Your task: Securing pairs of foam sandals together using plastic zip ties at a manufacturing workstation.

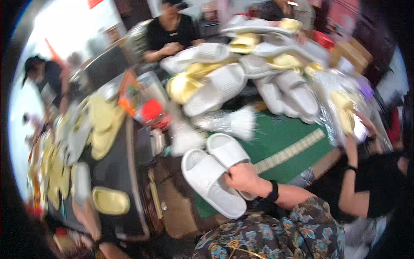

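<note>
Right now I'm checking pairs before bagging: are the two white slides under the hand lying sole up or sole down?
Sole down. Both white slides show their straps and open footbeds facing up, side by side on the green mat, with a hand on them.

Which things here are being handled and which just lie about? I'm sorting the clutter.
In hand: white slipper pair, gripped by a hand.
Lying about: slipper pile, plastic bags, green mat, yellow slippers, red tub.

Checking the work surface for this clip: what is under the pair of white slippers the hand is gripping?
The white slippers lie on a green mat in the hand. What the soles cover is hidden.
</note>
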Tool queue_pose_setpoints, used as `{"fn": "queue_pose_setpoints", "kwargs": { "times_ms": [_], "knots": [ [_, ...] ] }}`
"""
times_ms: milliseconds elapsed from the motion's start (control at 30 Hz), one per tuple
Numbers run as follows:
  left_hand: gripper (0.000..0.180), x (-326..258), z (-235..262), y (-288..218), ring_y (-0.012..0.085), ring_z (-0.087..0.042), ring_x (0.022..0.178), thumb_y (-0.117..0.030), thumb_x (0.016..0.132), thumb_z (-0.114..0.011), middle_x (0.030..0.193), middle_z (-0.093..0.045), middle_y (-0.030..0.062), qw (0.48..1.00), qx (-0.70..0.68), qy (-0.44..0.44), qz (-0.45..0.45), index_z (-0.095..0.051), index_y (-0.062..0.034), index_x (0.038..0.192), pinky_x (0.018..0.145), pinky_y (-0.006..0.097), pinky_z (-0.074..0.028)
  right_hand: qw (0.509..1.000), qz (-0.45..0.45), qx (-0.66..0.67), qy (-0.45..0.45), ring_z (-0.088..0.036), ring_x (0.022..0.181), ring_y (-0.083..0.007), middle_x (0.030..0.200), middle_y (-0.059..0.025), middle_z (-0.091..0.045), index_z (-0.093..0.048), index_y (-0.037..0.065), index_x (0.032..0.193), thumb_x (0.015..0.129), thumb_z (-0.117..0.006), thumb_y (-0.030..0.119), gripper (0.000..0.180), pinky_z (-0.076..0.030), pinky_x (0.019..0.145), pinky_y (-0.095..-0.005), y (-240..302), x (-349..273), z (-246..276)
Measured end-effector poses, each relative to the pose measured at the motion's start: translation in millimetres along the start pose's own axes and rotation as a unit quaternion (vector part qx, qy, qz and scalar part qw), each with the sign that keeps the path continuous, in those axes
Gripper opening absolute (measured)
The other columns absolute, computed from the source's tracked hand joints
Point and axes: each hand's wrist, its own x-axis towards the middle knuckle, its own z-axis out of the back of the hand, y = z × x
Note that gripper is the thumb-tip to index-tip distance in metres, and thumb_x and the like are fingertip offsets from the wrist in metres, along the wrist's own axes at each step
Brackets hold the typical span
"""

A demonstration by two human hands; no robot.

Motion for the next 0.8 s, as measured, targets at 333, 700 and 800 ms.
{"fn": "queue_pose_setpoints", "kwargs": {
  "times_ms": [333,700,800],
  "knots": [
    [0.068,-14,-6,-74,0.0460,-0.052,0.114,-0.039,0.087,-0.069,0.126,-0.052,0.0340,0.959,0.204,-0.186,-0.064,-0.050,0.0094,0.130,0.098,0.053,-0.042,0.914,-0.199,-0.103,-0.337,-0.061,0.057,-0.0400,0.060,-0.0227,-0.059,-0.063,0.001,0.060,0.084,-0.061,0.035,0.042,-0.050,0.056,-0.0476,-104,-14,171],
    [0.071,-23,12,-127,0.0306,-0.037,0.135,-0.007,0.082,-0.071,0.146,-0.040,0.0176,0.901,0.149,-0.312,-0.263,-0.038,-0.0011,0.144,0.114,0.042,-0.028,0.941,-0.113,-0.040,-0.317,-0.063,0.074,-0.0320,0.083,-0.0174,-0.065,-0.065,0.000,0.093,0.086,-0.064,0.017,0.019,-0.049,0.069,-0.0390,-143,-1,153],
    [0.067,-39,-19,-194,0.0280,-0.035,0.136,0.001,0.083,-0.066,0.146,-0.039,0.0169,0.908,-0.006,-0.281,-0.313,-0.037,0.0018,0.143,0.115,0.040,-0.023,0.959,-0.122,0.014,-0.257,-0.060,0.071,-0.0243,0.080,-0.0146,-0.062,-0.063,-0.002,0.094,0.088,-0.062,0.012,0.015,-0.048,0.067,-0.0343,-120,-6,137]
  ]
}}
